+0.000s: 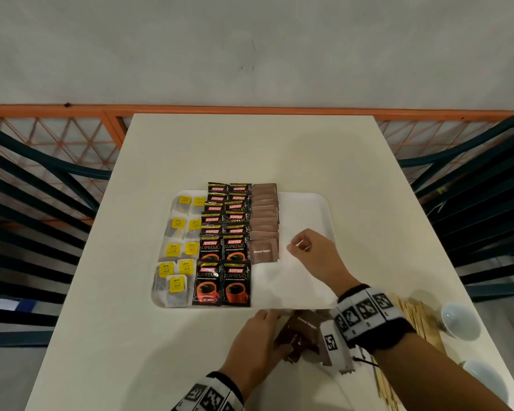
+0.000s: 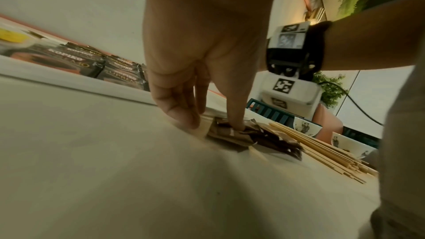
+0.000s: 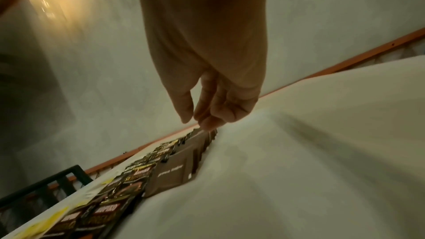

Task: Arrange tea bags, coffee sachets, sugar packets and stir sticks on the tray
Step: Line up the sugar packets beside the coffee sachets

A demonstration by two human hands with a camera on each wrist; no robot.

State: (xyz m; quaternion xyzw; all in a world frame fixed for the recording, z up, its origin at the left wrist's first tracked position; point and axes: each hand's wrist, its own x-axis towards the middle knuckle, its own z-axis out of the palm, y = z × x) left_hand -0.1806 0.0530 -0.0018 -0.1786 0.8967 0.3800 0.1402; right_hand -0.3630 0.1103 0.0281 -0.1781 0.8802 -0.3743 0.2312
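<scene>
Filling nicely: white tray (image 1: 303,203) mid-bench already lined with papery tea bags (image 1: 177,250), glossy black coffee sachets (image 1: 223,247), one matte brown sugar packets (image 1: 264,223) column. Right hand (image 1: 312,253) hovering loosely curled, empty. Left hand (image 1: 257,342) pinching loose packets (image 1: 303,330) near the rim. Slim wooden stir sticks (image 1: 419,318) waiting, unplaced.

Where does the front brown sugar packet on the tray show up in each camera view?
Head: front brown sugar packet at centre, just left of the right hand.
Left wrist: not in view.
Right wrist: lower centre, below the hand.
Shared landmark: the Kopiko coffee sachets beside it, visible in all three views.
</scene>
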